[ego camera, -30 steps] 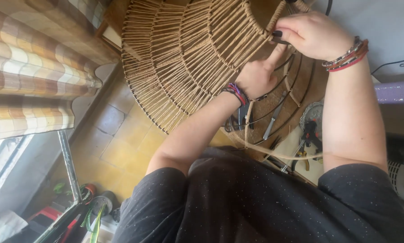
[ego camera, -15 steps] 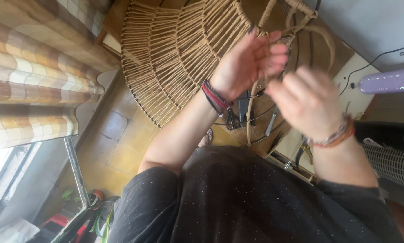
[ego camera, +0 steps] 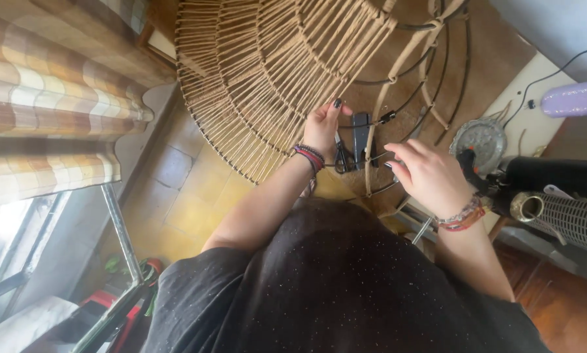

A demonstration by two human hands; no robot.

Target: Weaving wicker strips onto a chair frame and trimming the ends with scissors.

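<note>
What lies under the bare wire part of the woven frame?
Through the bare black wire frame show scissors, a dark flat object and brown surface. The woven cord section covers whatever is beneath it. Left hand grips the frame.

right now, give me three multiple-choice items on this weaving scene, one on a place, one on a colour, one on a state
1. Where is the left hand?
A. on the woven edge of the round wicker frame
B. on the striped curtain
C. on the floor tiles

2. What colour is the bare wire of the frame's unwoven part?
A. white
B. black
C. red

3. How is the right hand?
A. shut in a fist round scissors
B. flat on the floor
C. open, fingers spread, near a tan strand

Answers: 1 A, its fingers rest where the weave stops. 2 B, the rings show dark against the floor. 3 C, the fingers are loose and apart, gripping nothing visibly.
</note>
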